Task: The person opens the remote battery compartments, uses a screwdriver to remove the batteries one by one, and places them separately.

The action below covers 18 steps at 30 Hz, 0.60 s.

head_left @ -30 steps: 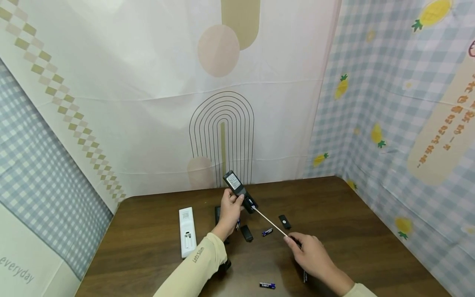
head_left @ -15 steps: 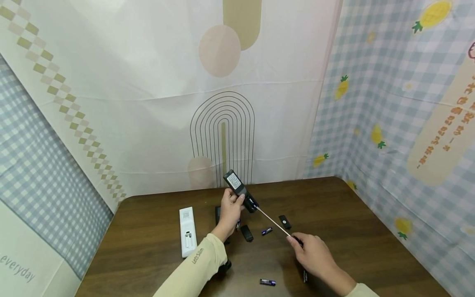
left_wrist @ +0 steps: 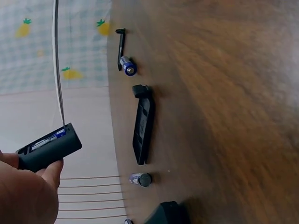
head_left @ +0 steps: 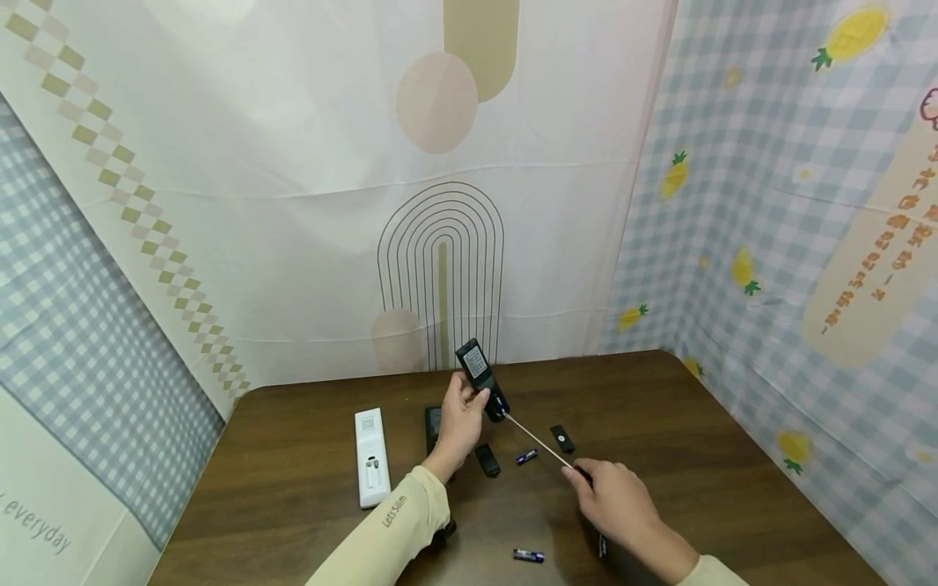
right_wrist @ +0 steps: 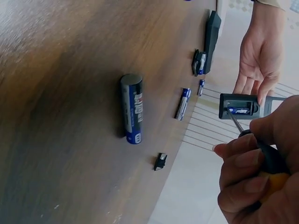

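My left hand [head_left: 462,423] holds a black remote control [head_left: 476,364] above the table, its back turned up. The battery compartment is uncovered, and a blue and silver battery [right_wrist: 240,111] lies in it. My right hand [head_left: 619,503] grips a screwdriver [head_left: 538,440] by its black and yellow handle [right_wrist: 275,184]. The long thin shaft reaches to the remote, its tip at one end of the battery, as the left wrist view shows too. Below the remote, a black battery cover [head_left: 487,461] and a loose battery [head_left: 527,456] lie on the table.
A white remote [head_left: 370,458], its battery compartment uncovered, lies at the left. Another black remote [head_left: 431,427] is partly hidden behind the left arm. A second black cover [head_left: 563,439] lies farther right. Another battery [head_left: 528,556] lies nearer the front of the wooden table [head_left: 696,439].
The left hand and the black remote have shifted slightly right, and the remote stands a little steeper. The screwdriver tip stays at the battery compartment, while the right hand has barely moved.
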Available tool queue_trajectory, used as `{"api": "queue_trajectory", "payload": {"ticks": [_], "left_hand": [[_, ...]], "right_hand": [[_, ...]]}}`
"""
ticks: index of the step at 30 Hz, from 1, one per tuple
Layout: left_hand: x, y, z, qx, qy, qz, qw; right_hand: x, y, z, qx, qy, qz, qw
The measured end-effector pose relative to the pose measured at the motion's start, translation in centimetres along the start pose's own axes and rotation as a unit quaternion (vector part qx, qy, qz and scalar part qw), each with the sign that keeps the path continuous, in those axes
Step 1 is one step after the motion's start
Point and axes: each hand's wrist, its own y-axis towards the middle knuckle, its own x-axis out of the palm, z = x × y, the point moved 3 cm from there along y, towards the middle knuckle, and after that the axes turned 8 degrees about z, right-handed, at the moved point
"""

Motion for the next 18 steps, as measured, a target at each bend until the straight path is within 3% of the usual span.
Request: {"api": "queue_trajectory", "payload": {"ticks": [9, 18], "left_hand": [[0.04, -0.21, 0.24, 0.023, 0.012, 0.012, 0.9996], [0.40, -0.56, -0.30, 0.023, 0.023, -0.020, 0.9993]], "right_hand": [[-0.46, 0.21, -0.77, -0.022, -0.033, 0.016, 0.999], [-0.19, 0.48, -0.94, -0.027, -0.036, 0.009, 0.999]]}}
